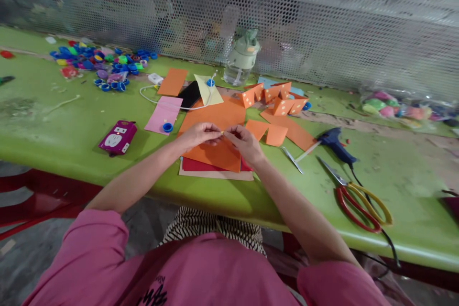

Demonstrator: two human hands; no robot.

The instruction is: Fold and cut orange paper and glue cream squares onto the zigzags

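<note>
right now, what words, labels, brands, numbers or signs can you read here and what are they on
No text can be read with certainty.
Pink shirt: black lettering, too slanted and unclear to quote.
Purple socket block: any marking is too small to read.
Drink bottle: any print is too blurred to read.
Folded orange paper: pale dots, no letters visible.
Small yellow piece: too small to tell.

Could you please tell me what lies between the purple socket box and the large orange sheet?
The head view shows pink paper there, bearing a blue cap.
</note>
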